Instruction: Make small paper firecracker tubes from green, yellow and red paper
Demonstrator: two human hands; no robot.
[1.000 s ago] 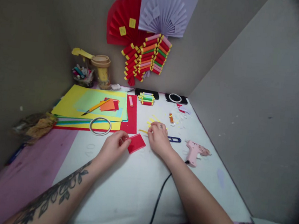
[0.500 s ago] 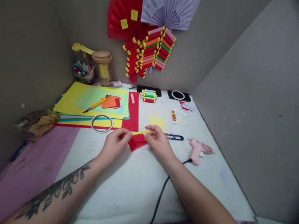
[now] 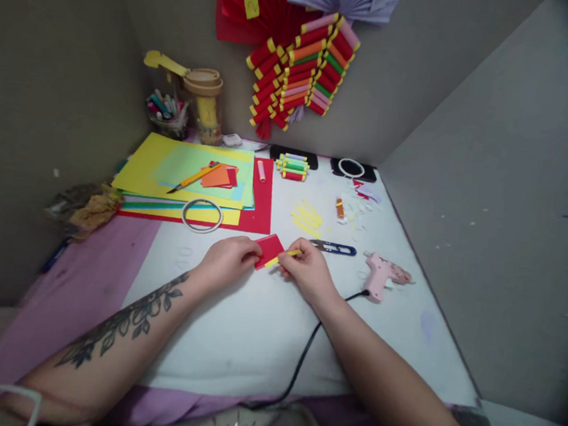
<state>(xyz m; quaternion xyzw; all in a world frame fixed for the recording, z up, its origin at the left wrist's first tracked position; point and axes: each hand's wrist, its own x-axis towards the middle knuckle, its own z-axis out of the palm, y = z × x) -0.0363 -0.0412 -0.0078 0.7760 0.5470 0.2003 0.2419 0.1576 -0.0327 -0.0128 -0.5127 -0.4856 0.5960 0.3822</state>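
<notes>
My left hand [image 3: 236, 256] is closed on the left edge of a small red paper piece [image 3: 269, 246], holding it just over the white tabletop. Between the thumb and fingers of my right hand [image 3: 304, 265] is a narrow yellow paper strip [image 3: 273, 261], its left end lying against the lower right side of the red paper. Just beyond my right hand are dark blue thread snips [image 3: 338, 248]. More yellow strips [image 3: 307, 216] lie farther back, and a pink glue gun [image 3: 381, 276] rests to the right.
At left, stacked coloured paper [image 3: 134, 175] carries a yellow craft knife [image 3: 194, 177] and a tape ring [image 3: 202, 216]. Small paper rolls [image 3: 293, 167] lie at the back near two phones. The glue gun's black cord [image 3: 305, 352] runs under my right arm. Paper firecracker strings [image 3: 315, 69] hang on the wall.
The red paper has turned, and my left hand now grips it at its left edge. My right hand has drawn the yellow strip from the far edge to the right side. The view has shifted.
</notes>
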